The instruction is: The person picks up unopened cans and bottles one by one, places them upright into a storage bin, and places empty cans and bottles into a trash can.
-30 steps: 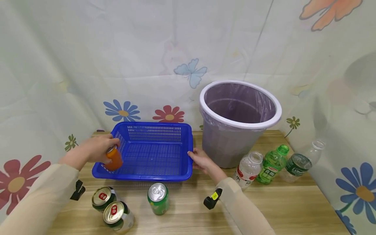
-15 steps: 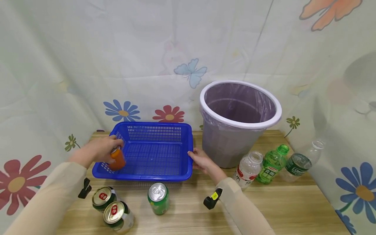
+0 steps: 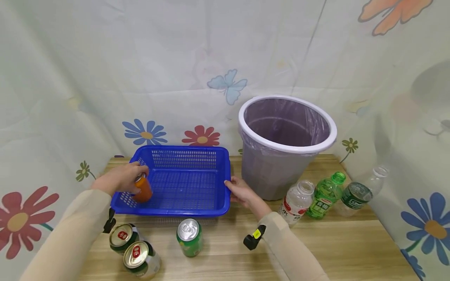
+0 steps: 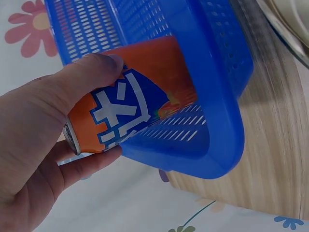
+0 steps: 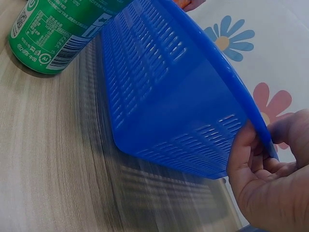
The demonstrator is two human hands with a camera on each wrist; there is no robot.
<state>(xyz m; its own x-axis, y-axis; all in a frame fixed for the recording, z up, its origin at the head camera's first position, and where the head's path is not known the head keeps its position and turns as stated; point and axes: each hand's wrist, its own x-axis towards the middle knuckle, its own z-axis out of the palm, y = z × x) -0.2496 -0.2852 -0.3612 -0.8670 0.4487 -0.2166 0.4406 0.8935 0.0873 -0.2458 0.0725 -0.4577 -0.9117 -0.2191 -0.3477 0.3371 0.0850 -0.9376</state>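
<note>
At the left end of the blue basket (image 3: 168, 212), the person's left hand (image 3: 123, 177) reaches in over the rim from the left, its back turned up, and grips an orange can (image 3: 143, 189) between thumb and fingers. The left wrist view shows the thumb laid along one side of the can, with fingers on the other side and the can's end toward the palm. The can leans, its top toward the hand, inside the near left corner of the basket; whether its base touches the basket floor cannot be told. The right forearm comes up from the near right, and the right hand (image 3: 242, 191) pinches the basket's right rim, thumb on one side and bent fingers on the other.

The basket has slotted walls and holds only the orange can. To its right, at the far side of the wooden table (image 3: 228, 257), stands a grey bin (image 3: 270, 171) with a white rim and a clear liner (image 3: 318, 130). Just in front of the basket stands an upright green can (image 3: 190, 240); farther left are two dark green cans, one (image 3: 123, 236) behind the other (image 3: 140, 257). Right of the bin, a clear bottle with a red and white label (image 3: 297, 203), a green bottle (image 3: 325, 197) and a clear bottle with a dark green label (image 3: 356, 196) stand in a row, capless.
</note>
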